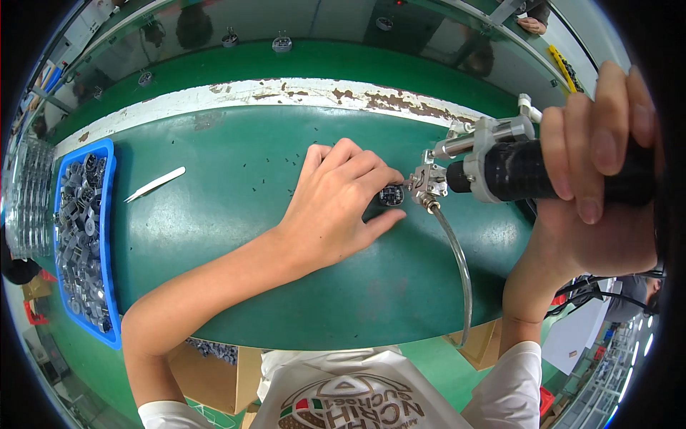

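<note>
My left hand rests on the green work surface, its fingers and thumb curled around a small dark round part. Fingers are wrapped round the black body of a powered screwdriver in my right hand, at the right. The tool lies nearly level in the picture. Its metal nose reaches the right side of the part, close to my left fingertips; whether it touches cannot be made out. A clear hose hangs from the nose.
White tweezers and several tiny screws lie left of my left hand. A blue tray full of grey parts is at far left, beside stacked clear trays. Beyond the chipped white edge, a green belt carries several parts.
</note>
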`<action>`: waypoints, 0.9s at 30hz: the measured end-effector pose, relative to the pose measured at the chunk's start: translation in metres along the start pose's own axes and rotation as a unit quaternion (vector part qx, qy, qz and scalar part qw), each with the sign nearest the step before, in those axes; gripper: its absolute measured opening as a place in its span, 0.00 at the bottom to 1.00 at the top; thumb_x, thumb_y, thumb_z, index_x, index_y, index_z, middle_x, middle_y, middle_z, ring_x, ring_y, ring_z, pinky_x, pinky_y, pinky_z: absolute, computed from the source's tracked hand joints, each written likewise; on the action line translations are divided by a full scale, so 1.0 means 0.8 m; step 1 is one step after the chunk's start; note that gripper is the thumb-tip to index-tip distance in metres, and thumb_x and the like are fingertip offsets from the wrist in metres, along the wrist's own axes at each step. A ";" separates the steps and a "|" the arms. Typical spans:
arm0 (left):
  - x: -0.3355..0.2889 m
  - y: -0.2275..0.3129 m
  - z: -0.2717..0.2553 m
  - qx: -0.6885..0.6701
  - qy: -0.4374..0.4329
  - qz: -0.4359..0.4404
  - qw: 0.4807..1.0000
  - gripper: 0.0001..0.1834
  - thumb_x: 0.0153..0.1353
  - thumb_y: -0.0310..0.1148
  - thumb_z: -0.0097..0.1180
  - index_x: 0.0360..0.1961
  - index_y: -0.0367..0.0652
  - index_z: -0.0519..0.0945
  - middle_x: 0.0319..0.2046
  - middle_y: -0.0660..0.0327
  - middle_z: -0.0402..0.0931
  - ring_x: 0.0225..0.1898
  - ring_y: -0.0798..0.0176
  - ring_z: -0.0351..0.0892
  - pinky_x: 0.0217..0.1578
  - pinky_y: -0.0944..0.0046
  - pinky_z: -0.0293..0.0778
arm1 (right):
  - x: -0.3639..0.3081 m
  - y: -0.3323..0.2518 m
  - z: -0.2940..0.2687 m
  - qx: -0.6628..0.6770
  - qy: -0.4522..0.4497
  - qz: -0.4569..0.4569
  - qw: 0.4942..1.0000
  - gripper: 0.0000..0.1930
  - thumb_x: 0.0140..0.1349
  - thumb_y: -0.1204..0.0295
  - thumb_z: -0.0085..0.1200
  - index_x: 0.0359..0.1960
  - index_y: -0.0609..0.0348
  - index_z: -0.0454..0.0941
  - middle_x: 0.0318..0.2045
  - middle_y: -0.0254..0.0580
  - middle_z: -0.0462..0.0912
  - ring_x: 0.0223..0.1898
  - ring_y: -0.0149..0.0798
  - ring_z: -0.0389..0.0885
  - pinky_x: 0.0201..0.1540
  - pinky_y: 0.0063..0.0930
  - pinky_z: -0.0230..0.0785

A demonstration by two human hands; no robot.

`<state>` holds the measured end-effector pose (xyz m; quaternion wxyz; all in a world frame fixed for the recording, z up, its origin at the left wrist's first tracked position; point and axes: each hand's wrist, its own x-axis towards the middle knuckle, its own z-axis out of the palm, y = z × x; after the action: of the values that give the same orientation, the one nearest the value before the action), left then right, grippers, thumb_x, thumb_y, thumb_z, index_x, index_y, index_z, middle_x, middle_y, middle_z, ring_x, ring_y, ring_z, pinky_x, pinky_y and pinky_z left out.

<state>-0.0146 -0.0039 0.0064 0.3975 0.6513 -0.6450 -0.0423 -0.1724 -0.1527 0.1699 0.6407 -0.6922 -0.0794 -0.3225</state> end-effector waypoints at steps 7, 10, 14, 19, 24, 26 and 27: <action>0.011 -0.004 -0.006 -0.079 0.030 0.048 0.995 0.13 0.52 0.27 0.74 0.39 0.46 0.85 0.40 0.68 0.82 0.46 0.58 0.76 0.51 0.57 0.63 | -0.013 -0.022 -0.009 -0.003 0.024 -0.028 0.999 0.08 0.77 0.65 0.41 0.41 0.56 0.65 0.33 0.39 0.72 0.15 0.24 0.65 0.28 0.21 0.66; 0.016 -0.009 -0.015 -0.057 0.033 0.071 0.995 0.12 0.52 0.27 0.74 0.37 0.46 0.84 0.38 0.68 0.81 0.46 0.58 0.77 0.52 0.56 0.63 | -0.019 -0.031 -0.014 -0.008 0.035 -0.041 0.999 0.08 0.77 0.65 0.41 0.41 0.56 0.65 0.33 0.39 0.72 0.15 0.24 0.65 0.28 0.21 0.65; 0.028 -0.032 -0.043 0.111 0.027 0.088 0.990 0.07 0.55 0.28 0.72 0.34 0.46 0.86 0.37 0.66 0.82 0.47 0.58 0.77 0.53 0.54 0.65 | -0.020 -0.037 -0.022 -0.011 0.049 -0.052 0.997 0.08 0.77 0.65 0.41 0.41 0.56 0.65 0.32 0.39 0.72 0.15 0.24 0.65 0.28 0.21 0.65; 0.036 -0.051 -0.061 0.222 0.033 0.051 0.973 0.07 0.58 0.26 0.68 0.38 0.45 0.89 0.40 0.64 0.83 0.49 0.56 0.78 0.54 0.53 0.68 | -0.012 -0.033 -0.028 -0.009 0.057 -0.056 0.997 0.09 0.77 0.65 0.42 0.40 0.56 0.65 0.32 0.38 0.72 0.15 0.24 0.64 0.28 0.21 0.65; 0.030 -0.031 -0.043 0.097 0.007 0.112 0.989 0.18 0.53 0.25 0.63 0.47 0.44 0.87 0.44 0.61 0.81 0.48 0.54 0.77 0.53 0.54 0.68 | -0.004 -0.029 -0.030 -0.007 0.054 -0.053 0.997 0.09 0.77 0.65 0.42 0.40 0.56 0.65 0.31 0.38 0.72 0.15 0.24 0.64 0.27 0.21 0.65; 0.021 -0.019 -0.030 0.072 -0.021 0.101 0.992 0.17 0.53 0.26 0.63 0.46 0.44 0.87 0.43 0.61 0.81 0.47 0.55 0.77 0.53 0.55 0.68 | -0.003 -0.029 -0.030 -0.006 0.053 -0.051 0.997 0.09 0.77 0.65 0.42 0.40 0.56 0.65 0.31 0.38 0.72 0.15 0.24 0.64 0.27 0.21 0.65; 0.017 -0.015 -0.023 0.051 -0.053 0.093 0.993 0.16 0.52 0.27 0.64 0.45 0.44 0.87 0.42 0.61 0.80 0.46 0.56 0.77 0.52 0.56 0.67 | -0.002 -0.029 -0.030 -0.007 0.052 -0.051 0.997 0.09 0.77 0.65 0.42 0.40 0.56 0.65 0.31 0.38 0.72 0.15 0.24 0.64 0.27 0.21 0.65</action>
<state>0.0076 -0.0091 0.0183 0.3311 0.6049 -0.7241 -0.0071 -0.1942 -0.1707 0.1875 0.6221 -0.6740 -0.0789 -0.3906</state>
